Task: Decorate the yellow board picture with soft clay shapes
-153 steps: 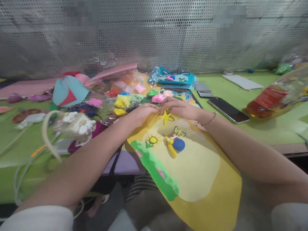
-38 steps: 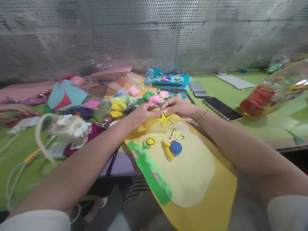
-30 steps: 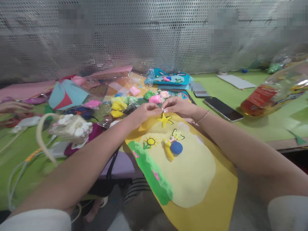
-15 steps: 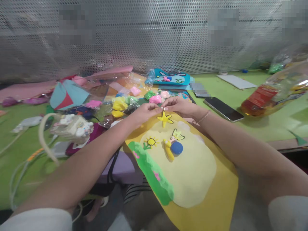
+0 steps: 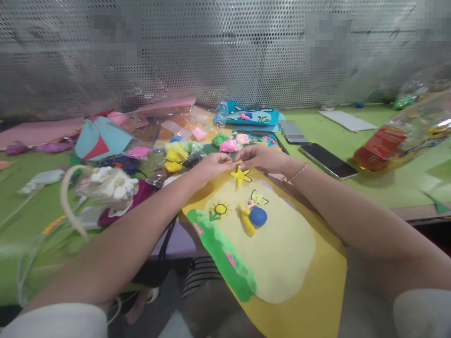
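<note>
A yellow paper card (image 5: 327, 286) with a cream panel slants down from the table edge over my lap. On it are a blue-and-yellow clay snail (image 5: 258, 216), a yellow sun (image 5: 221, 209), a yellow star (image 5: 241, 176) and a green strip (image 5: 225, 258) with pink bits. My left hand (image 5: 218, 165) is closed at the card's top edge, thumb and fingers pinched together. Meeting it just above the star, my right hand (image 5: 259, 158) is closed too, its fingertips pinching the same edge. Their fingertips nearly touch, and small details between them are hidden.
Behind my hands lie bagged clay lumps (image 5: 176, 154) and a blue card (image 5: 252, 114). A phone (image 5: 329, 160) and a tilted bottle (image 5: 384, 141) are at right. Cables (image 5: 63, 192) and a charger block (image 5: 111, 188) occupy the left. A perforated metal panel (image 5: 225, 51) stands behind.
The card and star have shifted very slightly left. Fingertips have moved a little at the top edge; a small pale bit seen between them earlier is now mostly covered.
</note>
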A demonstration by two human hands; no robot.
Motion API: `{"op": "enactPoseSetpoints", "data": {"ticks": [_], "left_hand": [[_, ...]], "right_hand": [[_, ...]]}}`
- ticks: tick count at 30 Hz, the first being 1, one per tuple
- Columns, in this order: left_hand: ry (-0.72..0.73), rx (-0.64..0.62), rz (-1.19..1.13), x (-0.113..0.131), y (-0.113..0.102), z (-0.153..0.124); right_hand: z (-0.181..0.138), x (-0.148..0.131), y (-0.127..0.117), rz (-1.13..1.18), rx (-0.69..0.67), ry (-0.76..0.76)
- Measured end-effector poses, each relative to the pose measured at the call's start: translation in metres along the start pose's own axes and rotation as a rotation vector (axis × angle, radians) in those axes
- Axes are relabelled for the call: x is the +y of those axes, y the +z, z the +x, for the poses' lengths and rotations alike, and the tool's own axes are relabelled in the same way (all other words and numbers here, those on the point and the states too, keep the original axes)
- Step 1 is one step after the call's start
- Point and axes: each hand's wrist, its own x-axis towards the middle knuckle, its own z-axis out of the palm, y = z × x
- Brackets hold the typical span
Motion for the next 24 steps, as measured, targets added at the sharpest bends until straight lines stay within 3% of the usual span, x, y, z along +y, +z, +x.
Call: {"op": "enactPoseSetpoints", "data": {"ticks": [7, 14, 24], "left_hand": [[-0.013, 0.024, -0.028, 0.008, 0.002, -0.005], [0.035, 0.033, -0.002, -0.001, 0.001, 0.001], [0.055, 0.051, 0.085, -0.007, -0.001, 0.004]], "right_hand": [[-0.001, 0.001, -0.001, -0.008, 0.0, -0.016], [-0.001, 0.0, 0.001, 0.006, -0.046, -0.06], [-0.001, 0.001, 0.0, -0.09, -0.011, -0.046]]}}
